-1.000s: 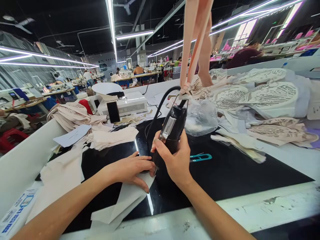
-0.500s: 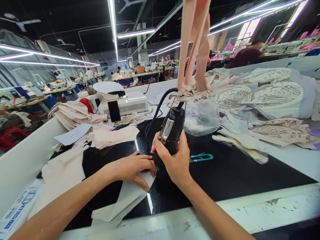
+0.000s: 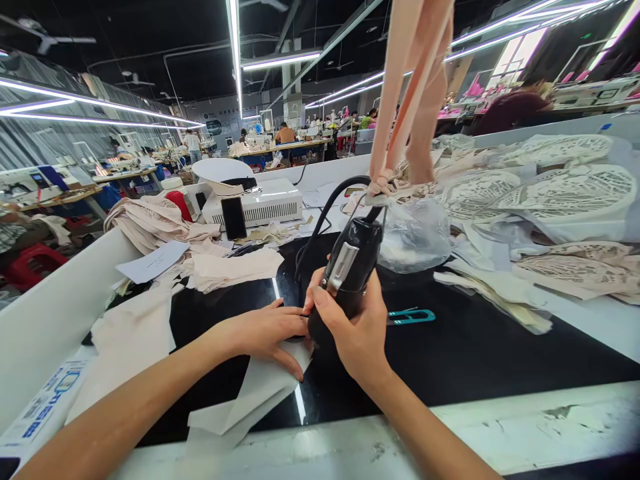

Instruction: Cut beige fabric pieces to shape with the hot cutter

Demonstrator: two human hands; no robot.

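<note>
My right hand (image 3: 357, 330) is wrapped round a black handheld electric fabric cutter (image 3: 345, 270), held tilted, with a cord rising from its top. Pale pink fabric strips (image 3: 400, 93) are knotted to the wire loop at the cutter's upper end. Flat on a pale cloth piece (image 3: 260, 387) lies my left hand (image 3: 273, 333), thumb apart from the fingers, its fingertips right beside the cutter's base. The cutter's lower end and the cloth edge there are mostly hidden by my hands. Teal thread snips (image 3: 413, 317) rest on the black board (image 3: 450, 363) to the right of my right hand.
Stacked pale cloth (image 3: 235, 268) and a white paper slip (image 3: 153, 262) lie on the left. Behind stand a phone (image 3: 233, 218) and a white machine box (image 3: 280, 201). Lace-patterned pieces (image 3: 575, 193) and a clear plastic bag (image 3: 415, 240) cover the right back.
The view has shifted slightly, so most things appear a little farther right. Both hands keep nearly the same places on the cloth and the cutter.
</note>
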